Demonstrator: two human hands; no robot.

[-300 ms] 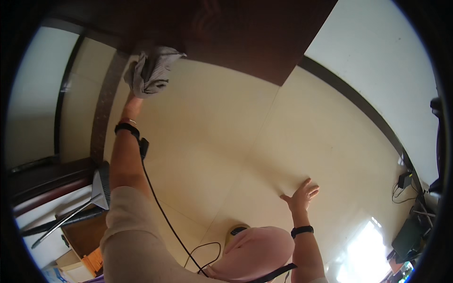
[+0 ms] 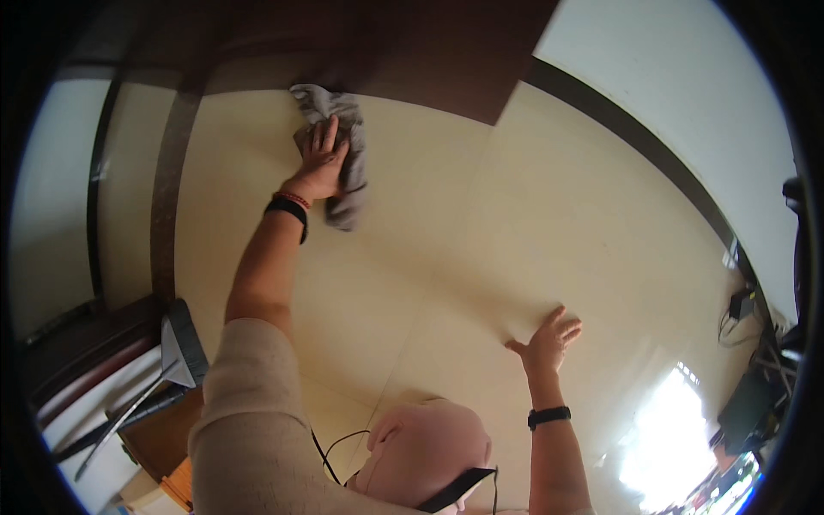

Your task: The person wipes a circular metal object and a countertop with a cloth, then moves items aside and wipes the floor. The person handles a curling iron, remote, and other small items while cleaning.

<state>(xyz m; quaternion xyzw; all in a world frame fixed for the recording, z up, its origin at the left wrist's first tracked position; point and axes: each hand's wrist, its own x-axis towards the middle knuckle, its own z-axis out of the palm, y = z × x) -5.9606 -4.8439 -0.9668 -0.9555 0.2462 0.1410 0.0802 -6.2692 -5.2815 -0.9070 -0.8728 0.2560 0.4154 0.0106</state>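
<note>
A rumpled grey cloth (image 2: 348, 193) lies on the cream tiled floor (image 2: 412, 232). Its far end reaches the lower edge of the dark brown furniture (image 2: 412, 69). On top of the cloth, my left hand (image 2: 319, 167) lies flat with its fingers stretched forward. My right hand (image 2: 548, 345) is low over the tiles at the right, empty, fingers spread; whether it touches them I cannot tell. Both wrists wear black bands.
A dustpan (image 2: 182, 348) with a grey handle leans at the left beside a brown wooden box (image 2: 167, 429). A rounded pink shape (image 2: 429, 451) fills the bottom centre. A white wall (image 2: 652, 94) with dark skirting runs along the right, near a small black adapter (image 2: 740, 302).
My left hand has brought the cloth rightward and nearer, from bunched up by the furniture to spread lengthwise under the palm. The right hand has hardly moved. The view has shifted slightly.
</note>
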